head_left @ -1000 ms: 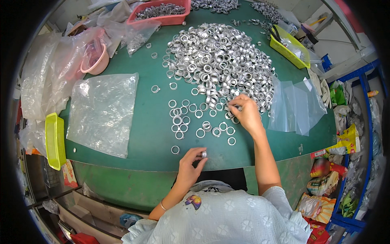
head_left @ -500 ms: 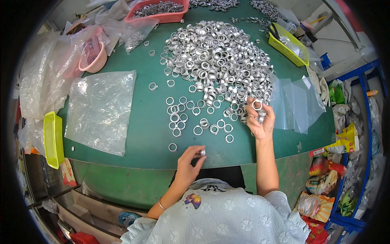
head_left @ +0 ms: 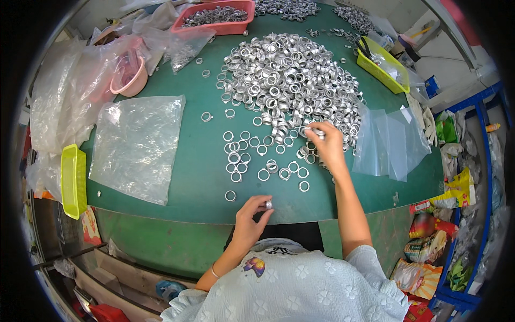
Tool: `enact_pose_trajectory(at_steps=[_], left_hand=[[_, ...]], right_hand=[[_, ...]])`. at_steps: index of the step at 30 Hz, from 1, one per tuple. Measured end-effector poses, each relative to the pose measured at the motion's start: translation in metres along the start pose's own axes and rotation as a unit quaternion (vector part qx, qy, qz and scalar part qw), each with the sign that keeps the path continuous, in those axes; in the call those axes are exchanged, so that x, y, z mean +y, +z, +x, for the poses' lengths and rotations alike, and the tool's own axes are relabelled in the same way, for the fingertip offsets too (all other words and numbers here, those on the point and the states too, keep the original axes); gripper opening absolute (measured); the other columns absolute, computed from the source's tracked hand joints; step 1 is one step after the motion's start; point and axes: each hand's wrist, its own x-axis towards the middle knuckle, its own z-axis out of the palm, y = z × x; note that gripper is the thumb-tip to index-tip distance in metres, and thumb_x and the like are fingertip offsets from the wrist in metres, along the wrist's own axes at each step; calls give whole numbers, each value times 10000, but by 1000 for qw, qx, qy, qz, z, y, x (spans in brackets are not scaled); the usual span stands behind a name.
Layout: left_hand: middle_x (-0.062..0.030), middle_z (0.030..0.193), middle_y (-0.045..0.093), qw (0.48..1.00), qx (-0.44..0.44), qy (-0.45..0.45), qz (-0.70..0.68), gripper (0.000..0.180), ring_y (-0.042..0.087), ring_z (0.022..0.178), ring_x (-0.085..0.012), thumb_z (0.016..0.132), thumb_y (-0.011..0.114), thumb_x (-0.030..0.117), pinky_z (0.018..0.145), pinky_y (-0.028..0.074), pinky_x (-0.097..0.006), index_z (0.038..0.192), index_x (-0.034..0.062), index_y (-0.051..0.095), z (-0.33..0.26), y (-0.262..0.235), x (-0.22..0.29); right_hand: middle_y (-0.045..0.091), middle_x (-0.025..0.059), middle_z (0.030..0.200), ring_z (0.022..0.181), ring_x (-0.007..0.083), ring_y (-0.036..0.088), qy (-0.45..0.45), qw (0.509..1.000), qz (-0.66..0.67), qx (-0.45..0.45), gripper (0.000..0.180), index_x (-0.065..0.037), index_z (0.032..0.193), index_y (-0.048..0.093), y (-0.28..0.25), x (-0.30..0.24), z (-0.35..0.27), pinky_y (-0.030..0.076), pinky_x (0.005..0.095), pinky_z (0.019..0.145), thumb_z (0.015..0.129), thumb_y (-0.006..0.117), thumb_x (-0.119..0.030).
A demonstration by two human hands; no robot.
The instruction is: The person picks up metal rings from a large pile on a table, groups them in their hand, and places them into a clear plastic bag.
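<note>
My left hand rests near the table's front edge, with a small silver metal ring pinched between thumb and fingertips. Farther out, my right hand is palm down at the near edge of a big heap of metal rings. Its thumb and fingers close on a ring; whether more lie in the palm is hidden. Left of it, several loose rings lie flat in a cluster, some with a small tab on the rim. One ring sits apart, nearer to me.
A clear plastic bag lies flat at left, beside a yellow-green basket. Bluish plastic bags are right of the heap. Farther back stand a red tray of metal parts, a pink bowl and another yellow-green basket.
My right hand has turned from palm up, with several rings showing in it, to palm down and moved left to the heap's edge. My left hand keeps its ring in nearly the same place.
</note>
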Motion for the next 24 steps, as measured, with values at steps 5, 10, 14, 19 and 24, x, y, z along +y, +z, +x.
enact_pose_trajectory(at_steps=[5,10,14,19,24], left_hand=[[-106,1048,590,1000,1,-7,-12,338,631,913,-169,791,624,-139,821,536,-270,1107,-20,600,0,-2,-3],[-115,1032,596,1000,6,4,-12,335,628,890,-171,790,640,-110,792,539,-267,1109,-16,600,3,1,-5],[-118,1031,599,1000,15,9,-11,330,626,877,-171,792,648,-93,770,541,-264,1109,-12,601,5,6,-8],[-115,1037,600,999,33,20,-14,324,626,874,-166,798,651,-83,752,543,-265,1108,-6,604,6,7,-13],[-107,1047,599,999,41,35,3,326,621,878,-154,796,650,-87,739,545,-257,1108,1,608,6,7,-14]], right_hand=[[613,157,1095,784,166,578,300,563,757,-138,249,-43,1107,593,-18,20,-12,358,179,372,902,597,-184],[573,140,1108,691,112,471,361,435,824,-36,260,-66,1169,559,-13,-8,-5,336,167,344,936,554,-180],[591,100,908,542,66,418,298,602,728,-134,249,-68,1164,586,-7,19,12,294,182,340,924,595,-137],[641,112,677,569,140,592,21,999,-8,-27,157,-17,915,694,20,6,30,439,280,497,782,725,-93],[654,114,702,520,176,603,31,998,-42,-47,132,-4,858,676,26,-2,32,466,278,543,772,719,-95]])
